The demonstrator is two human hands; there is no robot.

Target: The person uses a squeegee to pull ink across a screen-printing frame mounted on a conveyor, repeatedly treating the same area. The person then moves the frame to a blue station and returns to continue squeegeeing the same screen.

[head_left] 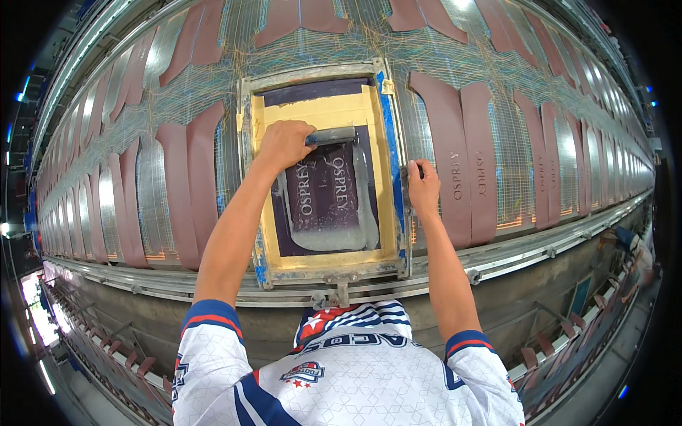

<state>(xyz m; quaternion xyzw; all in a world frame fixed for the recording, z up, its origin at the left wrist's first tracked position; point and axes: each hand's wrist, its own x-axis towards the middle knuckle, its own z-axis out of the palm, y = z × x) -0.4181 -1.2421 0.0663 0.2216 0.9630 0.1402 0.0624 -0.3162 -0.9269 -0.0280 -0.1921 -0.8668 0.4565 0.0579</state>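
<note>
I see my left hand (283, 144) clenched in a full grip on the squeegee (331, 135), which lies across the upper part of the printing frame (248, 177), on the dark mesh (323, 195) inside the yellow tape border (321, 111). My right hand (422, 187) grasps that frame's right edge. The frame sits on the long bench (497, 248) — 2 maroon fabric strips (465, 160) lie just right of it, more to its left.
</note>
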